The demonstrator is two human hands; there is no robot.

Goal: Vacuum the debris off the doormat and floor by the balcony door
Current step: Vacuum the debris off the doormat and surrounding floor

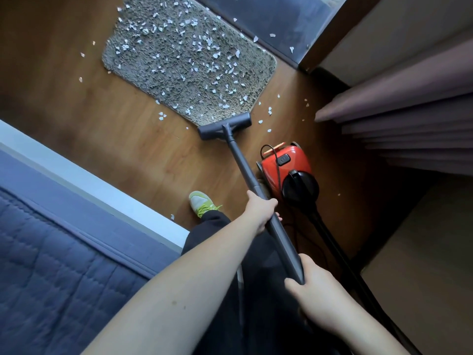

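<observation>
One vacuum wand (258,196) is gripped by two hands.
Left hand (259,211) and right hand (316,295) are curled round it; one shaggy doormat (189,62) is strewn with countless white flakes (216,55).

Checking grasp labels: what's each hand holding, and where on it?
Both grip the vacuum wand. Left hand wraps the tube about midway; right hand grips its upper end, nearest the body. Nothing else is held.

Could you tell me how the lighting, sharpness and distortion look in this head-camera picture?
Head view: daylight from the balcony door lights the doormat; corners fall dark; wide-angle bends the bed edge; near forearms look oversized; debris stays sharp.
</observation>
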